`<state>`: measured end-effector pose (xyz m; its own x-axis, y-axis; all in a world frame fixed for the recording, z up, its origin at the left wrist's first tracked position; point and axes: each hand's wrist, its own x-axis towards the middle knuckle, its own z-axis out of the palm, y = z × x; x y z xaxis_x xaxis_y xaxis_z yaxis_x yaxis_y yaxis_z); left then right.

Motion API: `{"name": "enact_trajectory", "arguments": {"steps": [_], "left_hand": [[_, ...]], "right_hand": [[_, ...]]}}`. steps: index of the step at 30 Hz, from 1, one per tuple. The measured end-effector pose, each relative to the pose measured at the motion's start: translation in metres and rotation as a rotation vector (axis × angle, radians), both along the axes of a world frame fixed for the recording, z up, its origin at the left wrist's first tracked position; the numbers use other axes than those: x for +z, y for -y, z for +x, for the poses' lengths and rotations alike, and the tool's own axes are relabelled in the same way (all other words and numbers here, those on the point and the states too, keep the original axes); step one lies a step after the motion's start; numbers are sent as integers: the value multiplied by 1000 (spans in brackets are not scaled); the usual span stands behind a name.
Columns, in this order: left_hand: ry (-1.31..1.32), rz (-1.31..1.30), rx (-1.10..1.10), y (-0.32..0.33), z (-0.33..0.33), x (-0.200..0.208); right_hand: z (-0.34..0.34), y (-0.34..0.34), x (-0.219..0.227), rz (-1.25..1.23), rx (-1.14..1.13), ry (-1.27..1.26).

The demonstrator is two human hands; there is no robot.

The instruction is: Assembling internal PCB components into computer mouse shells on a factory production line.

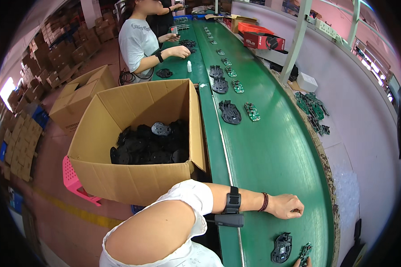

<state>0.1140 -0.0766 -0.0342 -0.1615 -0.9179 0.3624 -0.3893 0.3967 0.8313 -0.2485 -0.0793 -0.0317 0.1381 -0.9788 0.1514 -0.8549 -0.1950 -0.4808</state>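
My left hand (287,206) is above the green conveyor belt (280,151), its fingers curled together. A dark spot shows at the fingertips, too small to name. At the lower edge, only the fingertips of my right hand (297,263) show, gripping a green circuit board (305,252) on both sides. Just left of that board, a black mouse shell (281,247) lies on the belt. Farther up the belt lie another black shell (230,112) and a green circuit board (252,111), side by side.
To my left stands an open cardboard box (133,180) of black shells, by a pink plastic stool (75,182). Several boards and shells line the far belt. Another person (140,42) works there beside a white bottle (189,66). Green board scraps (312,109) lie along the right ledge.
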Motion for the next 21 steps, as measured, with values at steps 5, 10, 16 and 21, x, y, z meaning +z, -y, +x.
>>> {"name": "enact_trajectory", "arguments": {"steps": [5, 10, 16, 21], "left_hand": [[-22, -16, -32, -11, -3, 0], [7, 100, -234, -22, -3, 13], [149, -75, -404, -18, 10, 15], [336, 46, -515, -30, 17, 34]], "right_hand": [[-5, 1, -12, -80, -6, -89], [-11, -5, -15, -64, -70, -92], [1, -11, 3, -100, 46, 272], [33, -21, 48, -72, 45, 235]]}}
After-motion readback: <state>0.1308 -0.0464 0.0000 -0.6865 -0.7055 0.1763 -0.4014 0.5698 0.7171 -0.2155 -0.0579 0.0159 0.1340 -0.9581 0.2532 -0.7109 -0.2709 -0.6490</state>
